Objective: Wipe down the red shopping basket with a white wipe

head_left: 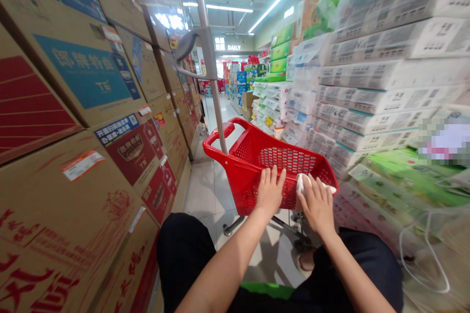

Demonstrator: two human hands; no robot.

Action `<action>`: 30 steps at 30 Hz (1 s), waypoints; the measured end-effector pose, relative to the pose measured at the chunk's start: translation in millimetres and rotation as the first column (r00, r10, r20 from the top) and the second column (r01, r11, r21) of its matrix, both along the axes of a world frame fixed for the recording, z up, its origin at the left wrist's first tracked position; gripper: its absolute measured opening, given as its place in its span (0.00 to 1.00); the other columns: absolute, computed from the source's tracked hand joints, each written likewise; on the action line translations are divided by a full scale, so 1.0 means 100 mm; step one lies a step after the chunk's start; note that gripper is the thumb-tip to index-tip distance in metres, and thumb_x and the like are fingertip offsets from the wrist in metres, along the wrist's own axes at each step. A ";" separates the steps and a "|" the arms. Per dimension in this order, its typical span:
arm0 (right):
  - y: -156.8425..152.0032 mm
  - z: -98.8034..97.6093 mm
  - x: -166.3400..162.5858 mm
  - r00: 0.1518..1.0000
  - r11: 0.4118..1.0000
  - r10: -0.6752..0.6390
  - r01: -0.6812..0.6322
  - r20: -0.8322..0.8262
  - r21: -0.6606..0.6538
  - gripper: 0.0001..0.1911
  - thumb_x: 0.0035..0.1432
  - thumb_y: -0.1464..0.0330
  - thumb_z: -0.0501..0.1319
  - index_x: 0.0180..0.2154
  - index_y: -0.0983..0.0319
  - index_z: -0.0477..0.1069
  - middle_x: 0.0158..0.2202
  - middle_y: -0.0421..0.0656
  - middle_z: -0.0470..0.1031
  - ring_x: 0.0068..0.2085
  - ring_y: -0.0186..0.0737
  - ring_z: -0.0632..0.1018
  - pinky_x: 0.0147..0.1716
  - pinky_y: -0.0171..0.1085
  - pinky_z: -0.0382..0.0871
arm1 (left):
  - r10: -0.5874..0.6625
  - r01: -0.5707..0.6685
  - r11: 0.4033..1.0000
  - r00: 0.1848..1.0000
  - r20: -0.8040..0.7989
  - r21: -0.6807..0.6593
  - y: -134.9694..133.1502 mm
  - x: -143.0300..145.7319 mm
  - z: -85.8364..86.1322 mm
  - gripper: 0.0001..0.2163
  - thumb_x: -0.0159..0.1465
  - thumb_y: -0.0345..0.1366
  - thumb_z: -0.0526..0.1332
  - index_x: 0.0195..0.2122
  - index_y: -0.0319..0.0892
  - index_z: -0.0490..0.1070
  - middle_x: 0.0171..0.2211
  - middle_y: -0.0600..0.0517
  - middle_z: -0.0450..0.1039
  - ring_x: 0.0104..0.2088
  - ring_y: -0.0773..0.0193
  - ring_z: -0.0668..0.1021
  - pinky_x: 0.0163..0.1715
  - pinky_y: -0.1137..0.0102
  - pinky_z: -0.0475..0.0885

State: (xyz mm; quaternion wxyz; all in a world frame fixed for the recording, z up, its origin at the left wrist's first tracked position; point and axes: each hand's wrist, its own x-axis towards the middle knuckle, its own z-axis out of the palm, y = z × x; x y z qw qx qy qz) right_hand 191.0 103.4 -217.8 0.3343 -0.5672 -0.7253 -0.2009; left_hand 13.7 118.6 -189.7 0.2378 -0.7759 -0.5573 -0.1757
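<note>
A red plastic shopping cart with perforated sides stands in front of my knees. A tall metal pole with a grey handle rises at its left end. My left hand lies against the upper edge of the cart's near side, fingers spread and nothing in them. Farther right along the same rim, my right hand presses a white cloth against the edge. Part of the cloth is hidden under the fingers, so I cannot tell whether it is cloth or tissue.
Stacked cardboard boxes wall the left side closely. Wrapped paper packs pile high on the right, with green packs lower down. A tiled aisle floor runs ahead between them. The cart's wheel rests on it.
</note>
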 end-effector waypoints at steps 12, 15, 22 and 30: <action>-0.01 0.06 -0.03 0.983 0.987 0.156 -0.151 0.096 -0.055 0.32 0.70 0.60 0.47 0.71 0.55 0.41 0.69 0.44 0.54 0.69 0.48 0.54 0.67 0.56 0.40 | -0.017 0.017 1.000 1.000 -0.009 0.008 -0.04 -0.12 0.03 0.36 0.63 0.38 0.59 0.70 0.42 0.45 0.69 0.42 0.50 0.65 0.46 0.61 0.66 0.52 0.52; -0.03 0.03 0.10 0.996 0.996 0.085 -0.084 0.036 -0.036 0.31 0.70 0.60 0.46 0.71 0.55 0.42 0.69 0.45 0.53 0.69 0.49 0.54 0.66 0.58 0.41 | -0.020 0.020 1.000 1.000 0.004 -0.005 -0.03 -0.10 0.03 0.38 0.61 0.39 0.60 0.71 0.41 0.44 0.69 0.41 0.51 0.65 0.44 0.61 0.65 0.51 0.51; 0.02 0.05 -0.37 0.987 0.987 0.160 -0.159 0.020 -0.027 0.33 0.69 0.59 0.47 0.71 0.59 0.40 0.70 0.48 0.50 0.70 0.51 0.50 0.66 0.57 0.46 | -0.005 0.005 1.000 1.000 -0.007 0.029 -0.03 -0.04 0.01 0.35 0.64 0.40 0.57 0.70 0.38 0.46 0.69 0.39 0.50 0.65 0.44 0.61 0.66 0.51 0.51; -0.03 0.05 -0.05 0.971 0.974 0.223 -0.219 0.089 -0.048 0.34 0.69 0.60 0.48 0.71 0.57 0.40 0.71 0.46 0.48 0.69 0.51 0.52 0.65 0.54 0.50 | -0.004 0.004 1.000 1.000 0.001 0.020 -0.02 -0.15 0.02 0.37 0.62 0.35 0.57 0.70 0.34 0.44 0.70 0.39 0.45 0.66 0.49 0.60 0.67 0.56 0.51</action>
